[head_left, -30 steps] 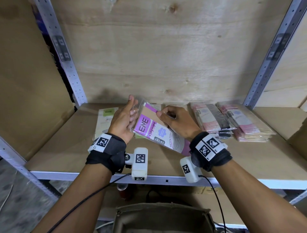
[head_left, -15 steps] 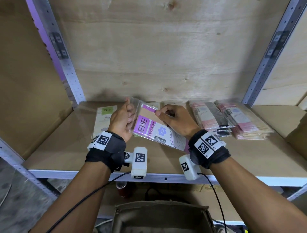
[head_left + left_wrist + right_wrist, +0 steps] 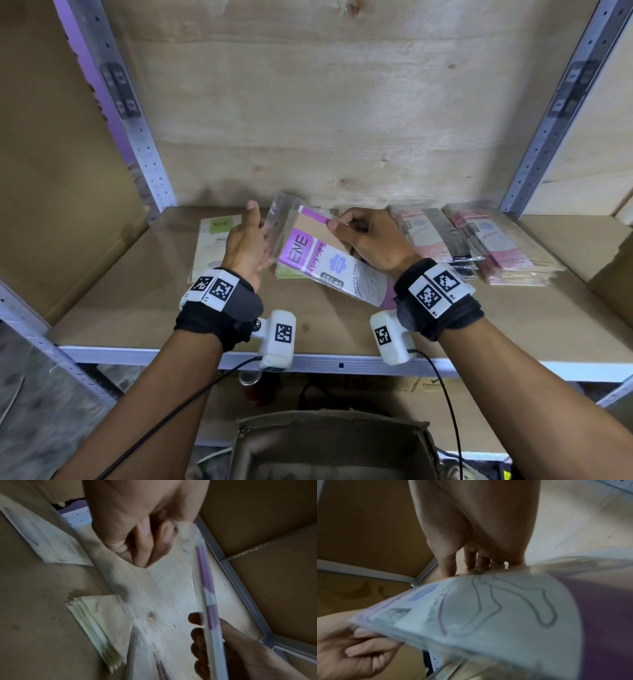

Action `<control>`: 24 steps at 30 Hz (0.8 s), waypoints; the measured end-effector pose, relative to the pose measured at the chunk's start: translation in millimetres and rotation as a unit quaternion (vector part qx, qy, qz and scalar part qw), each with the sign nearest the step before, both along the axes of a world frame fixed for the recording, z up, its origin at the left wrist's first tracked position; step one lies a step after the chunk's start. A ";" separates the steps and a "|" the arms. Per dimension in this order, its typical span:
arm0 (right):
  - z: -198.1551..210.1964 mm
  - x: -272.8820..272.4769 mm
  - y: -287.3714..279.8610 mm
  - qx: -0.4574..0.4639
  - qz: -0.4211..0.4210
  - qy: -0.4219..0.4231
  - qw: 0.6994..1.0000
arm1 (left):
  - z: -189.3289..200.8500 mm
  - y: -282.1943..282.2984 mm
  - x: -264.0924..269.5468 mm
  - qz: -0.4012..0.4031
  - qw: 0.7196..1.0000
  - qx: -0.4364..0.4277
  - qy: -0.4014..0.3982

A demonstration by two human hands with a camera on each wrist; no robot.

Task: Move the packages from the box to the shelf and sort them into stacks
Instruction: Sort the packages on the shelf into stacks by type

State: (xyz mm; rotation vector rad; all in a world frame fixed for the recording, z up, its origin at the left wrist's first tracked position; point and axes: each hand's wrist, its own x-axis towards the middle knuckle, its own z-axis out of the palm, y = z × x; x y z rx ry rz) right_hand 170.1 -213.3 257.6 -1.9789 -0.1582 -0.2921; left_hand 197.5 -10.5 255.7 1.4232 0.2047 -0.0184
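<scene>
A purple-and-white stocking package (image 3: 320, 265) in clear plastic is tilted just above the shelf board (image 3: 137, 308). My right hand (image 3: 337, 226) pinches its top right edge, thumb on top and fingers (image 3: 199, 635) underneath. My left hand (image 3: 260, 233) is at the package's left edge with loosely curled fingers (image 3: 361, 632) touching it and the thumb raised clear. Under the package lies a fanned stack of green packages (image 3: 96, 623). One more green package (image 3: 215, 240) lies to the left.
Two stacks of pink packages (image 3: 435, 236) (image 3: 503, 250) lie at the shelf's right. Metal uprights (image 3: 137, 130) (image 3: 555, 116) frame the bay and plywood backs it. An open cardboard box (image 3: 329, 425) sits below the shelf edge.
My left thumb has lifted off the package's plastic flap. The right hand keeps its pinch and the package stays over the green stack.
</scene>
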 end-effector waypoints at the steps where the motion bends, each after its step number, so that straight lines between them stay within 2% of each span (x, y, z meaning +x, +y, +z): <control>1: 0.0 -0.6 0.1 -0.004 0.001 -0.001 1.000 | -0.5 -0.8 0.4 -0.005 0.999 -0.036 -0.001; 3: -0.8 -1.4 0.8 -0.007 0.003 0.002 1.000 | 0.7 0.1 -0.1 -0.030 0.991 -0.129 0.008; 6: -2.2 -1.5 3.1 0.012 0.006 0.026 1.000 | -1.2 1.7 1.8 -0.097 0.962 -0.257 0.014; 8: -1.4 -1.4 4.5 0.059 0.013 0.048 0.997 | -2.1 0.7 4.2 -0.091 0.954 -0.284 0.017; 10: 1.5 -2.5 4.3 0.116 0.014 0.060 0.991 | -5.0 0.4 8.3 -0.017 0.967 -0.252 0.022; 12: 5.1 -3.3 1.3 0.151 -0.004 0.062 0.987 | -7.3 -0.1 10.4 0.007 0.976 -0.217 0.014; 16: 10.8 -5.1 -6.8 0.208 -0.046 0.065 0.975 | -6.7 -11.9 1.7 -0.094 0.995 -0.035 0.004; 19: 11.7 -3.9 -7.9 0.239 -0.063 0.096 0.964 | -10.3 -24.5 -8.0 -0.190 0.976 0.102 -0.017; 22: 9.1 -2.7 -7.2 0.274 -0.072 0.107 0.953 | -18.6 -30.7 -14.5 -0.233 0.959 0.145 -0.068; 24: 5.6 -2.6 -9.7 0.266 -0.064 0.128 0.953 | -20.4 -31.3 -15.1 -0.225 0.960 0.135 -0.095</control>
